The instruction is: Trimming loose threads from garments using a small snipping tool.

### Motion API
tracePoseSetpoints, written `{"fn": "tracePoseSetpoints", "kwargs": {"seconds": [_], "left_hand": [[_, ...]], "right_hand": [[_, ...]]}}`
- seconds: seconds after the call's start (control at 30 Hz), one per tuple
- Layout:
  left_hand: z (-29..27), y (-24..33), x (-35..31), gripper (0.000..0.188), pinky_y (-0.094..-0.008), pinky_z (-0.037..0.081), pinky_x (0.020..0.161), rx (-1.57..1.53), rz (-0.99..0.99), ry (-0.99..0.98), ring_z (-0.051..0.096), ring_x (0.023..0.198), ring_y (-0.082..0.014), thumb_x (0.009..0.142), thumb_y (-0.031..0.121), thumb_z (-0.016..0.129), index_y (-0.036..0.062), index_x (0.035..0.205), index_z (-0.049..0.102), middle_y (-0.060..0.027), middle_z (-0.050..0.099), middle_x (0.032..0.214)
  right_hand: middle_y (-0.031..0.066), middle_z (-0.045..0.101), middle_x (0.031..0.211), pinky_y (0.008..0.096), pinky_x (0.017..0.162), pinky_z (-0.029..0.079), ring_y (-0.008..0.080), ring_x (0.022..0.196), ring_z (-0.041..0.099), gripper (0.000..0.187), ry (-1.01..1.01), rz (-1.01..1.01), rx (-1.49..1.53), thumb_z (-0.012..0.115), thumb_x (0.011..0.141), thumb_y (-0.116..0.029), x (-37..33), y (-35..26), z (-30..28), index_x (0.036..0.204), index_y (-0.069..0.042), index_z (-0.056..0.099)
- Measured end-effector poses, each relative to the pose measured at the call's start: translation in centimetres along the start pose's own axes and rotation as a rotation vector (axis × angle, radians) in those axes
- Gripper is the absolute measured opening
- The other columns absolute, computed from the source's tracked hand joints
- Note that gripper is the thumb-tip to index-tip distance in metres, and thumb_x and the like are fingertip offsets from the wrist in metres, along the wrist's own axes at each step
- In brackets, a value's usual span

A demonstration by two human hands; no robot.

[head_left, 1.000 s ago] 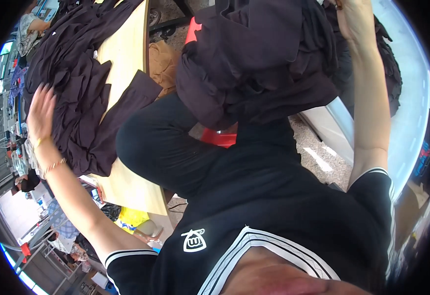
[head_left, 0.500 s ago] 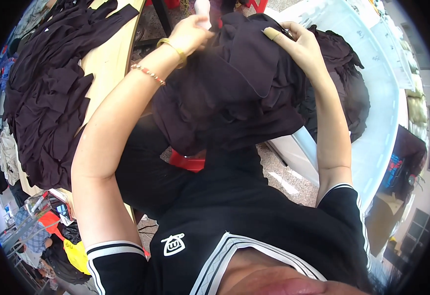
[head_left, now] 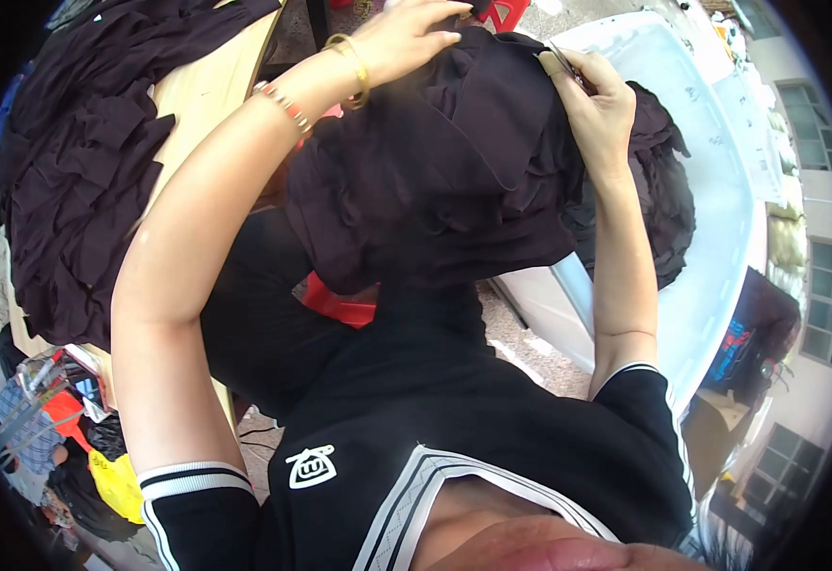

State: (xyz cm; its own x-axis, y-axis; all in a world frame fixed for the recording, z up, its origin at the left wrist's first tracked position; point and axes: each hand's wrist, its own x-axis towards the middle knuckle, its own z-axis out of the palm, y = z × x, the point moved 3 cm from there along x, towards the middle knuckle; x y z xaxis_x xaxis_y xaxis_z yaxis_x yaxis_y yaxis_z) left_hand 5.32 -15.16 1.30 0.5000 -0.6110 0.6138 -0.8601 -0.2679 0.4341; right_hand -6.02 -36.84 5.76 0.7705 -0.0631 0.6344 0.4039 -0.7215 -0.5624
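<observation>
A bundle of dark purple-brown cloth lies heaped across my lap, with folds and a stitched edge showing. My left hand is raised at the far end of the bundle, its fingers stretched out and thumb apart, with no grip on the cloth visible. At the bundle's far right, my right hand is closed around a small, pointed metal tool that looks like thread snips. A tan wrap covers the right thumb, which rests against the cloth's edge. The tool's handle is mostly hidden by my fingers.
On my left, a wooden table bears a long pile of the same dark cloth. A large pale-blue plastic tub stands at my right, with more dark cloth in it. Part of a red stool shows below my lap.
My left hand has moved up and to the right, its fingers now extended. My right hand has shifted slightly right, and the metal tool shows more clearly. The bundle stays on my lap.
</observation>
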Motion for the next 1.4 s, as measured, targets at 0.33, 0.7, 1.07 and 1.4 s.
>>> {"fn": "tracePoseSetpoints", "kwargs": {"seconds": [0.33, 0.7, 1.07, 1.4], "left_hand": [[-4.2, 4.2, 0.1, 0.015, -0.0281, 0.044, 0.068, -0.389, -0.253, -0.027, 0.049, 0.074, -0.0118, 0.094, 0.013, 0.058, -0.0023, 0.096, 0.056, -0.0045, 0.052, 0.076], [-9.1, 11.7, -4.8, 0.021, -0.0226, 0.044, 0.077, -0.768, -0.764, -0.011, 0.053, 0.081, -0.0068, 0.097, 0.021, 0.058, 0.0017, 0.105, 0.063, 0.003, 0.059, 0.086], [-5.3, 9.8, -7.8, 0.013, -0.0219, 0.044, 0.092, -1.457, -0.843, 0.181, 0.059, 0.099, -0.0086, 0.093, 0.009, 0.06, 0.0015, 0.104, 0.063, -0.0018, 0.065, 0.1], [-5.4, 9.6, -8.0, 0.013, -0.0189, 0.043, 0.09, -1.475, -0.85, 0.209, 0.058, 0.1, -0.0072, 0.093, 0.007, 0.06, 0.0004, 0.105, 0.062, -0.0011, 0.063, 0.102]], "right_hand": [[0.0006, 0.069, 0.087, 0.018, 0.071, 0.046, 0.0049, 0.078, 0.059, 0.009, 0.008, -0.023, 0.217, 0.068, 0.087, 0.0, 0.6, -2.6, -3.2, 0.095, 0.004, 0.071], [0.0034, 0.062, 0.099, 0.0198, 0.083, 0.042, 0.0084, 0.091, 0.057, 0.021, -0.09, -0.042, 0.418, 0.061, 0.092, -0.003, -1.0, -7.6, -2.2, 0.111, 0.005, 0.063], [0.0022, 0.058, 0.104, 0.0191, 0.084, 0.042, 0.0068, 0.091, 0.054, 0.032, -0.307, -0.071, 0.382, 0.063, 0.092, -0.004, -3.0, -7.7, 1.4, 0.123, 0.001, 0.057], [0.0049, 0.059, 0.083, 0.0236, 0.061, 0.049, 0.0141, 0.07, 0.06, 0.034, -0.278, -0.342, 0.105, 0.077, 0.078, -0.009, -2.9, -7.9, 2.2, 0.111, -0.006, 0.067]]}}
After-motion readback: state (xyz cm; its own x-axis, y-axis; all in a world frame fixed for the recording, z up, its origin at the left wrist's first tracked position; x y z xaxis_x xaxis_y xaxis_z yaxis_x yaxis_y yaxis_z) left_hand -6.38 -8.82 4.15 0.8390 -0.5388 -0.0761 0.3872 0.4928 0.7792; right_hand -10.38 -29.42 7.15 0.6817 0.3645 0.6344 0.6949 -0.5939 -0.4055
